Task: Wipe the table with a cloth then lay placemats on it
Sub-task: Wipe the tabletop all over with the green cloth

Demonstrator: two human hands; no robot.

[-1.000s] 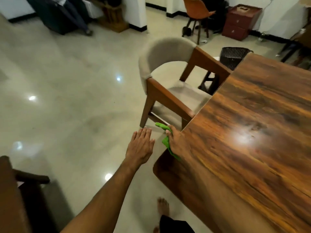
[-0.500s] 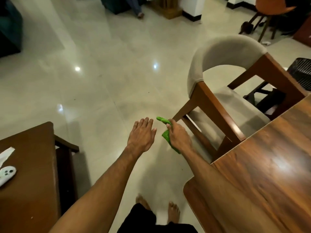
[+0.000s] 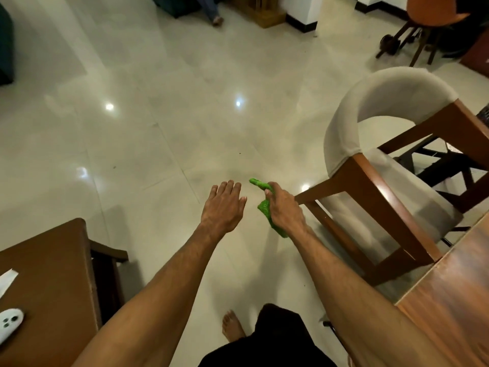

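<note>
Clearly, the right hand [image 3: 284, 209] has its grip curled tight round a green cloth [image 3: 264, 209], a nubby, terry-like rag bunched into a rough roll. One end pokes out past the thumb on the far side and the other shows beneath the wrist. Hand and cloth are over the glossy pale floor tiles [image 3: 158, 154], well left of the wood-grained table [image 3: 463, 282] whose polished corner shows at near right. Just left of the cloth, not touching it, the left hand [image 3: 223, 207] lies palm-down, fingers straight, its grip holding nothing. A chair [image 3: 375, 94] with a curved beige upholstered back and squared brown wooden frame stands beside the right hand. At near left a smaller brown table [image 3: 53, 274] carries a rounded white controller [image 3: 9, 320] and a white paper strip [image 3: 6, 279].
</note>
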